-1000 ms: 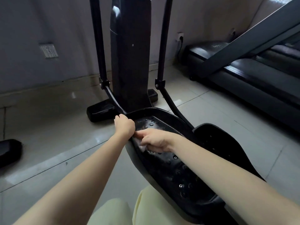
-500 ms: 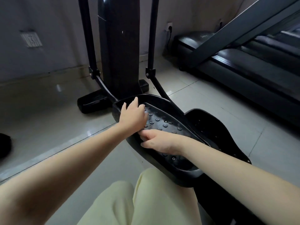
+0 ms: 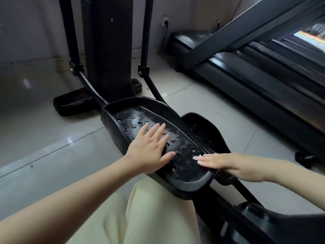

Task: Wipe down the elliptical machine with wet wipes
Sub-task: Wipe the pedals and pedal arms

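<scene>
The black elliptical machine [image 3: 107, 50] stands in front of me, with its studded left pedal [image 3: 131, 118] nearest and its right pedal [image 3: 202, 128] just behind. My left hand [image 3: 149, 150] lies flat on the left pedal, fingers straight and spread. My right hand [image 3: 226, 164] reaches in from the right, its straight fingers resting on the pedal's right rim and rear part. I cannot make out a wet wipe; only a pale speck shows at the right fingertips.
A black treadmill [image 3: 246, 80] runs along the right, its slanted frame overhead. The elliptical's base foot [image 3: 70, 103] sits on the glossy tiled floor [image 3: 44, 138]. A plugged wall socket [image 3: 165, 20] is behind. My knee in pale yellow trousers [image 3: 149, 212] is below the pedal.
My left hand let go of the pedal's front rim and moved back to lie flat on the tread. My right hand slid rightward to the rim; the wipe under it is gone from sight.
</scene>
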